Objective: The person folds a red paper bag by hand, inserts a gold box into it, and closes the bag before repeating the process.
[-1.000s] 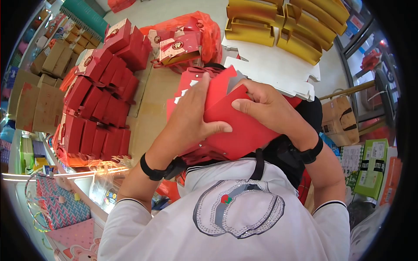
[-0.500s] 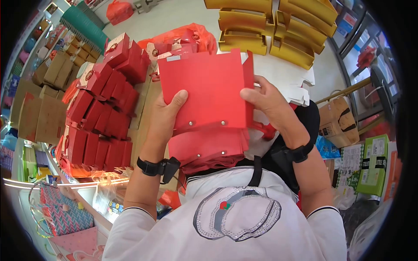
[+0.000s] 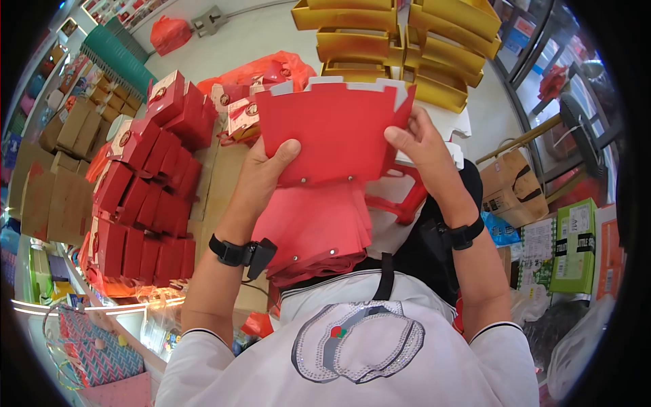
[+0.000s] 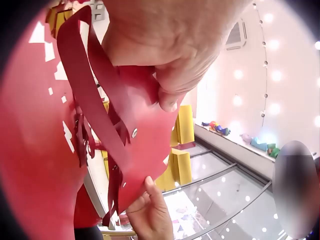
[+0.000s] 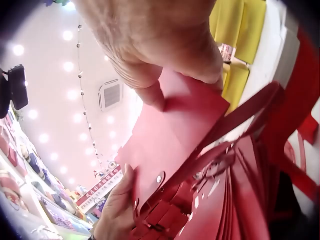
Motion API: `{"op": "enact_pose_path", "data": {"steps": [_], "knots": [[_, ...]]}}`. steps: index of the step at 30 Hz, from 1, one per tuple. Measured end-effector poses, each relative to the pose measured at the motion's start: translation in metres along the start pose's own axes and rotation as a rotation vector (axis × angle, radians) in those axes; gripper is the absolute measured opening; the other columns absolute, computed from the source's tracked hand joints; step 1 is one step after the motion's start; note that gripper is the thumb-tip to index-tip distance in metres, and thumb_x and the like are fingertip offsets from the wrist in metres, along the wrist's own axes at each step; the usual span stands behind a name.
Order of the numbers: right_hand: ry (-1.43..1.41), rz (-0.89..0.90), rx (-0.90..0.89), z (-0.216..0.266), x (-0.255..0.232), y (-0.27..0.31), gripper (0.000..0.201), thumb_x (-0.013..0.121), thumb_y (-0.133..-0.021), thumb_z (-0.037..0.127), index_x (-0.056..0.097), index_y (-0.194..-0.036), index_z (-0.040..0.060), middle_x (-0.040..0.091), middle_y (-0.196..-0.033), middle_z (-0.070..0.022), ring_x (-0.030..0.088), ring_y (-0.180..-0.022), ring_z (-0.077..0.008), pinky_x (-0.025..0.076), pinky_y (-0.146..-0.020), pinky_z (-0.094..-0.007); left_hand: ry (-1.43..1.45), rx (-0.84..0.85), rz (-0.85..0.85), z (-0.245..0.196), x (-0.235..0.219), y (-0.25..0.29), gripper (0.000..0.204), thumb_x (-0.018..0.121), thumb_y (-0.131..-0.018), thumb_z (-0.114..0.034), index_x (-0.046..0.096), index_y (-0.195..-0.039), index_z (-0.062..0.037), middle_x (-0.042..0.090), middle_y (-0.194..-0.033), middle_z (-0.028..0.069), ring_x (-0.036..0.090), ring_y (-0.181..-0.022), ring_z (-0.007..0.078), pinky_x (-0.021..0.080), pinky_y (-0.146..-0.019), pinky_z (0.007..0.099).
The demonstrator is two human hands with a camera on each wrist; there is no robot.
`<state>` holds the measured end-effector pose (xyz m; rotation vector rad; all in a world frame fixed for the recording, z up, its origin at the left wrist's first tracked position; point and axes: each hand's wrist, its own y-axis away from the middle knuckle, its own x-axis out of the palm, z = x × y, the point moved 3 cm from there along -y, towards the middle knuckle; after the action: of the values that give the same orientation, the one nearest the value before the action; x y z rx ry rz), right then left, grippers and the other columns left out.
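Note:
A red folded card panel with metal studs along its lower edge is held up in front of the body. My left hand grips its left side, thumb on the near face. On the right side my right hand pinches the folded side flap, thumb in front. Dark red straps hang from the panel in the left wrist view. Below it, a stack of red pieces with studs lies against the lap. In the right wrist view both thumbs press the panel.
Rows of finished red boxes stand on the left. Gold trays are stacked at the back right, near white card sheets. An orange-red bag with boxes lies behind the panel. Cartons stand at right.
The panel has been turned from a slanted position to face the body squarely, then tipped so its white-edged tabs show on top. The right hand has shifted to its right edge.

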<state>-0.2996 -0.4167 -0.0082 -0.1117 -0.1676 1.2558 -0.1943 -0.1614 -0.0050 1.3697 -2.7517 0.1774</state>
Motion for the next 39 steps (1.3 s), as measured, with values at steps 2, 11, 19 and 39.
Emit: {"op": "enact_pose_path", "data": {"steps": [2, 11, 19, 39], "knots": [[-0.009, -0.034, -0.072, 0.014, -0.013, -0.006, 0.070, 0.073, -0.096, 0.036, 0.042, -0.144, -0.0040, 0.057, -0.133, -0.0141, 0.054, -0.125, -0.0182, 0.040, -0.110, -0.0321, -0.044, 0.067, 0.082, -0.004, 0.017, -0.019, 0.060, 0.068, -0.101, -0.034, 0.046, -0.146, 0.0001, 0.059, -0.136, 0.0096, 0.057, -0.123, 0.0168, 0.047, -0.105, 0.0335], [0.019, -0.283, -0.220, 0.027, -0.041, -0.013, 0.063, 0.064, -0.100, 0.045, 0.047, -0.142, 0.0016, 0.057, -0.130, -0.0116, 0.054, -0.119, -0.0162, 0.042, -0.105, -0.0289, 0.132, 0.251, 0.150, 0.006, 0.085, -0.097, 0.072, 0.031, -0.109, -0.059, 0.043, -0.149, -0.0019, 0.056, -0.141, 0.0087, 0.051, -0.131, 0.0174, 0.039, -0.112, 0.0341], [0.014, -0.305, -0.082, -0.006, -0.056, -0.015, 0.053, 0.063, -0.100, 0.039, 0.051, -0.137, 0.0030, 0.057, -0.125, -0.0093, 0.054, -0.113, -0.0146, 0.042, -0.101, -0.0266, -0.075, 0.183, 0.049, 0.026, 0.083, -0.102, 0.054, 0.044, -0.109, -0.041, 0.049, -0.141, 0.0021, 0.057, -0.129, 0.0091, 0.052, -0.122, 0.0168, 0.038, -0.109, 0.0306], [0.053, -0.271, -0.056, -0.006, -0.060, -0.019, 0.051, 0.066, -0.097, 0.029, 0.051, -0.136, 0.0012, 0.058, -0.127, -0.0105, 0.057, -0.114, -0.0153, 0.046, -0.099, -0.0296, -1.153, 0.345, 0.221, -0.024, 0.137, -0.104, 0.027, 0.064, -0.099, -0.028, 0.062, -0.098, -0.0016, 0.068, -0.097, 0.0172, 0.064, -0.089, 0.0379, 0.050, -0.071, 0.0482]]}}
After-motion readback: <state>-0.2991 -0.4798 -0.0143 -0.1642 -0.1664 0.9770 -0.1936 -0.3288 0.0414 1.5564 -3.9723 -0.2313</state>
